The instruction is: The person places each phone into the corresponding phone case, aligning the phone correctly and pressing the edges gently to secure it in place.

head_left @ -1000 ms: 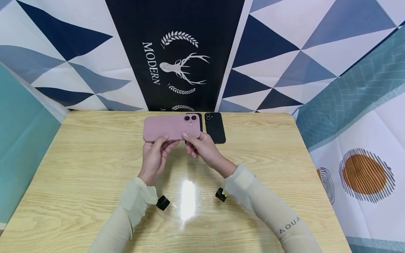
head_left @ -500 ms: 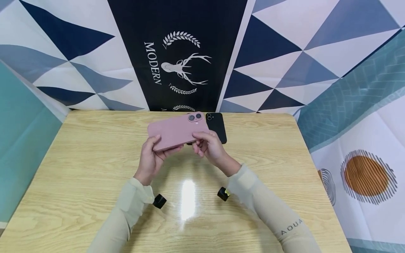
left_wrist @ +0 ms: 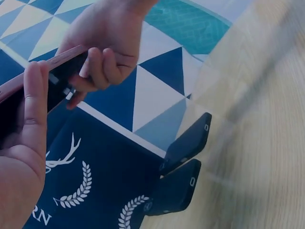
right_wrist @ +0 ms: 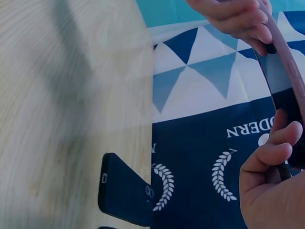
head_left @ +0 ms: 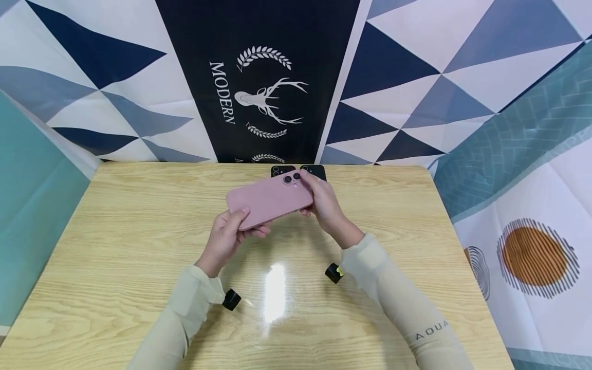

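Both hands hold a pink smartphone [head_left: 265, 202] above the far part of the table, its back with two camera lenses facing up. It slants, right end farther away. My left hand [head_left: 224, 239] grips its near left corner, thumb on the back and fingers beneath. Around the right end curls my right hand [head_left: 327, 205], its thumb beside the lenses. The dark screen side [right_wrist: 281, 90] shows in the right wrist view. Two black smartphones, one on the left [head_left: 279, 170] and one on the right [head_left: 319, 171], lie behind, partly hidden by the pink one and the right hand.
The wooden table [head_left: 139, 231] ends at a patterned cloth backdrop [head_left: 268, 67] just behind the black phones. A small black block sits at the left cuff [head_left: 232, 299] and another at the right cuff [head_left: 334, 273]. Patterned cloth also hangs at the right side.
The pink phone has moved right and nearer the person, and its right end has swung away. My right hand has shifted from the near edge to the right end; the black phones stay put.
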Available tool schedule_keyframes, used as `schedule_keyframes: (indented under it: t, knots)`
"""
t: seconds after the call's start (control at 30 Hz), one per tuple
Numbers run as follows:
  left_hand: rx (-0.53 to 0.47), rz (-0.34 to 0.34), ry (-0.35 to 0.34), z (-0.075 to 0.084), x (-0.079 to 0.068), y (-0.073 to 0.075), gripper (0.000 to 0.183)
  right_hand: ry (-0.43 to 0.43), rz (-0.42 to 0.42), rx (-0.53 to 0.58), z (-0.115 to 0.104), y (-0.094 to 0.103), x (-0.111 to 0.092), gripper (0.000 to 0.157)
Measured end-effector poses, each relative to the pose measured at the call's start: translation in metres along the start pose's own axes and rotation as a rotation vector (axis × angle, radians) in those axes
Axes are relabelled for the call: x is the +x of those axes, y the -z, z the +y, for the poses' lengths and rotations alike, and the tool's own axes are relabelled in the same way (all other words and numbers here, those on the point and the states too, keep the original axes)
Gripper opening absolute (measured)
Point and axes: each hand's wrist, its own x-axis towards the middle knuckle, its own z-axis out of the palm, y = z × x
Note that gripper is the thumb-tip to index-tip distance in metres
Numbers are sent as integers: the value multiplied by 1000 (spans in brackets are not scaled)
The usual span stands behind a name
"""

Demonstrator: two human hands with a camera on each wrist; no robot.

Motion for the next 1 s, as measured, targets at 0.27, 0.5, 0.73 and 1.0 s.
schedule_keyframes:
  t: [0.27, 0.5, 0.73, 1.0]
  knots:
    - [108, -40, 58, -2, -5, 0, 43, -62, 49, -87, 0, 1, 3, 36]
    - [156, -68, 52, -3, -7, -1, 37, -56, 13, -78, 1, 0, 5, 35]
    - [164, -77, 47, -5, -7, -2, 37, -40, 6, -40, 1, 0, 4, 32]
    - [164, -99, 60, -4, -8, 0, 43, -84, 47, -26, 4, -1, 3, 33]
